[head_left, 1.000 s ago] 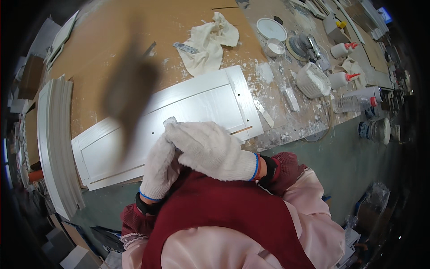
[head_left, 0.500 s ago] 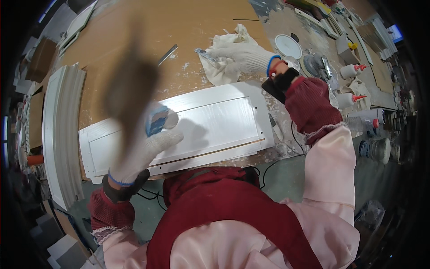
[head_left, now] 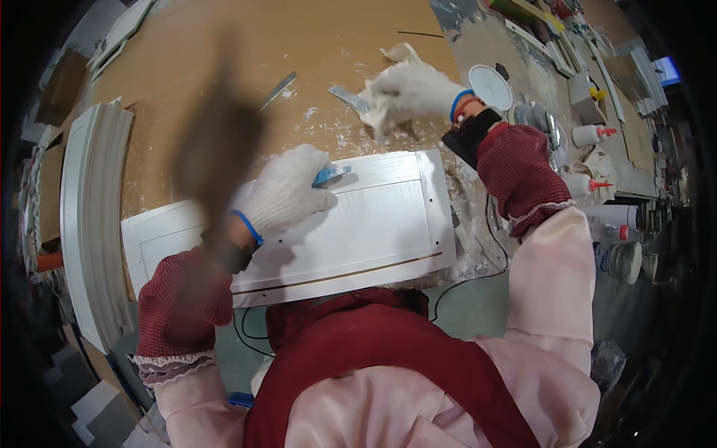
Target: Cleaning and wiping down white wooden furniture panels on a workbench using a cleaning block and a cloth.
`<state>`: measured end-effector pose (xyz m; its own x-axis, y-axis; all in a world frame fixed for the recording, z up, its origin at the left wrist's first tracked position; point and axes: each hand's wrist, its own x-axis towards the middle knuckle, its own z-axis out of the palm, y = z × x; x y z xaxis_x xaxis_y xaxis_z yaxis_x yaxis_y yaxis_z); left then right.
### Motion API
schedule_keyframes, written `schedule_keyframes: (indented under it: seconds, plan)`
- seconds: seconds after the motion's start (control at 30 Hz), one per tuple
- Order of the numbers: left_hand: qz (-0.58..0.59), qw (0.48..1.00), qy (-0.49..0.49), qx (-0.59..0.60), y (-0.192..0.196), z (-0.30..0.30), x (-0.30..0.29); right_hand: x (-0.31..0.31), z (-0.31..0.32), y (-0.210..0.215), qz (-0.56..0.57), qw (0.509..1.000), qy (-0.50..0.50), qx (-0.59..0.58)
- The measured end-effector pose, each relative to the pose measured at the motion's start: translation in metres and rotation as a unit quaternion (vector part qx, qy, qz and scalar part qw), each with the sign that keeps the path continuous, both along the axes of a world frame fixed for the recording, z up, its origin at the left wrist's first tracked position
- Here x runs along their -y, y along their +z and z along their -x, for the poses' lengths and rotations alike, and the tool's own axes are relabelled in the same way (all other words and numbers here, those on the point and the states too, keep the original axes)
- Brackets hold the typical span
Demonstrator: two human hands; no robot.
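A white panel with a framed centre (head_left: pixel 373 216) lies at the table's front edge, a narrow brown slot along its near side. My left hand (head_left: pixel 287 187), in a white knit glove, is over its upper part. Between the fingers is a small flat blue piece (head_left: pixel 331 175), smeared with white; its exact kind is unclear. My gloved right hand (head_left: pixel 418 89) is closed on a crumpled cream cloth (head_left: pixel 379 112) beyond the panel. Against the cloth's left side is a flat scraper blade (head_left: pixel 349 98), smeared with white; whether the hand also grips it is hidden.
A stack of white panels (head_left: pixel 93 224) stands at the left. A metal strip (head_left: pixel 278 90) lies on the brown board (head_left: pixel 314 37). A round white lid (head_left: pixel 491 87) and red-tipped bottles (head_left: pixel 586 136) are at the right. A dark blurred object (head_left: pixel 220 149) hangs close, blocking part of the view.
My left hand has moved right and farther away over the panel with the blue piece. My right hand has gathered the cloth, which was spread wider. The panel has shifted slightly.
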<state>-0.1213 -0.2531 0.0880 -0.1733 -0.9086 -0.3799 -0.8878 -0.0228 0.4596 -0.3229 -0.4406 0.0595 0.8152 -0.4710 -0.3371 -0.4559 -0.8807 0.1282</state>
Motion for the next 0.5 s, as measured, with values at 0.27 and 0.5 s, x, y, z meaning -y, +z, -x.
schedule_keyframes:
  seconds: [0.27,0.5]
  plan:
    - [-0.019,0.998,0.032,-0.044,-0.013,-0.003,0.000,-0.016,0.042,0.063,-0.216,0.883,-0.285,0.304]
    - [-0.036,0.987,0.086,-0.133,-0.021,-0.004,-0.008,-0.134,0.132,0.120,-0.118,0.723,-0.306,0.609]
